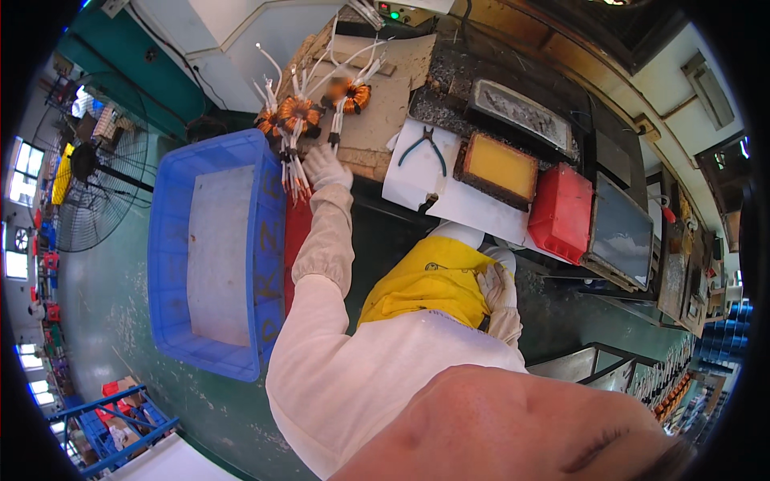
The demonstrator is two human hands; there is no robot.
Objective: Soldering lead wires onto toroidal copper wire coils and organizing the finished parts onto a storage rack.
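Note:
My left hand (327,168), in a pale glove, is at the front edge of the bench with its fingers stretched out beside the white leads (295,170) of the copper-wound ring coils. No object shows clearly in its grasp. One coil (298,116) lies just beyond the hand, another coil (355,98) sits farther right, and a third is partly hidden at the left. Bare, reddish tips end the leads that hang over the edge. My right hand (497,287), gloved too, lies with extended fingers against the yellow apron (425,276) at my lap.
A large blue crate (258,240) stands left of the bench. Teal-handled pliers (428,135) lie on a white sheet. Rightward are a brown-framed tray of yellow material (501,167), a metal trough (523,114) and a red bin (560,210). A floor fan (84,164) stands far left.

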